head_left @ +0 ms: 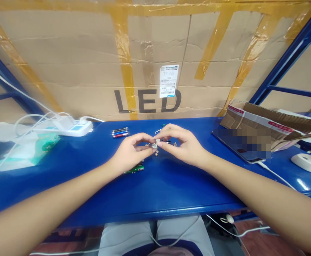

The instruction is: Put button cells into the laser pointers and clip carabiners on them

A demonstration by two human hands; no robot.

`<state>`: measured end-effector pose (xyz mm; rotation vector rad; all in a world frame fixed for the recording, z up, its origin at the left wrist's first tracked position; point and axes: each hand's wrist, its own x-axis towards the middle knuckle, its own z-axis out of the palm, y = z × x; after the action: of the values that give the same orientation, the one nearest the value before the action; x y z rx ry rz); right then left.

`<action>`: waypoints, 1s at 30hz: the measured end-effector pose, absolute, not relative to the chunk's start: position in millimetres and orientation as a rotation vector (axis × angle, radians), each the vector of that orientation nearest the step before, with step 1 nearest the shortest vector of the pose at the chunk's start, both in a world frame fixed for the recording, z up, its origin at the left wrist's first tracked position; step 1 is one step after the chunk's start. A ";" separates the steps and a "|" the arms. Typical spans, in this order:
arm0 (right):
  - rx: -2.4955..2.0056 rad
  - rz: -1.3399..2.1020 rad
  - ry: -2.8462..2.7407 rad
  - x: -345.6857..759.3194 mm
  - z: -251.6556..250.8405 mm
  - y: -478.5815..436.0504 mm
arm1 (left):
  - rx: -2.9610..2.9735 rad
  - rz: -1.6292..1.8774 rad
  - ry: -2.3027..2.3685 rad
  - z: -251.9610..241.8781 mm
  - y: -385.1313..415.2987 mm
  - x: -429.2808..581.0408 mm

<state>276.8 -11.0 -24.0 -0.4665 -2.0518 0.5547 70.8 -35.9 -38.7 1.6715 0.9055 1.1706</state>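
– Holding what in the left hand (128, 152)?
– Pinching a small round piece (154, 145) in a narrow grip.
– And in the right hand (183, 144)?
– Pinching a pale disc (157, 140) just beside it, over the table (171, 192).

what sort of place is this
Possibly a makeshift workspace, to judge by the blue table, the power strip on it, and the taped cardboard marked LED behind.

Bright light leaves glare on the blue table (176, 192), edges stretched wide.
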 end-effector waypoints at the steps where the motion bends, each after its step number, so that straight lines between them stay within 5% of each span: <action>1: -0.437 0.526 -2.064 276.7 -22.7 -12.6 | 1.674 1.170 0.899 -38.7 -35.9 70.8; 30: -0.428 0.525 -2.192 278.0 -23.7 -11.7 | 1.683 1.144 0.849 -39.4 -35.2 71.1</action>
<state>278.0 -11.7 -23.7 -0.4282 -2.1924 0.5246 71.1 -35.2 -39.4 1.6831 0.8493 1.1437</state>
